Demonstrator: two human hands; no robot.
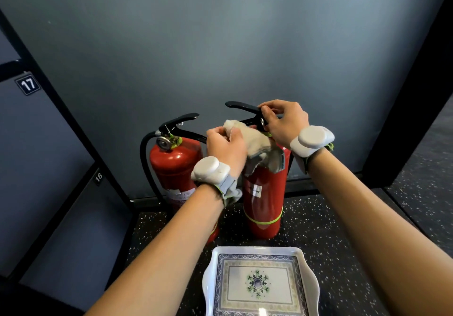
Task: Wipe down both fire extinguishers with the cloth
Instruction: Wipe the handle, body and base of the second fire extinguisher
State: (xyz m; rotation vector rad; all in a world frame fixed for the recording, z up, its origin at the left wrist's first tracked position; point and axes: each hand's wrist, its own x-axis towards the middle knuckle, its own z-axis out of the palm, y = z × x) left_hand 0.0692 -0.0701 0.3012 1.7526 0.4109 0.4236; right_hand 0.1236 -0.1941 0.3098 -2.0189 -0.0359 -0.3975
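Note:
Two red fire extinguishers stand on the speckled floor against a grey wall. The left extinguisher point(172, 166) has a black hose, a gauge and a black lever, and nothing touches it. My left hand point(226, 145) grips a beige cloth point(255, 141) and holds it against the top shoulder of the right extinguisher point(263, 200). My right hand point(284, 122) grips the black lever handle of that right extinguisher. Part of the cloth hangs down over its upper body. Both wrists wear grey bands.
A white patterned tray point(261, 250) lies on the floor just in front of the extinguishers. Dark locker doors numbered 17 point(28, 84) and 18 point(98, 176) stand at the left. A black post point(402, 119) rises at the right.

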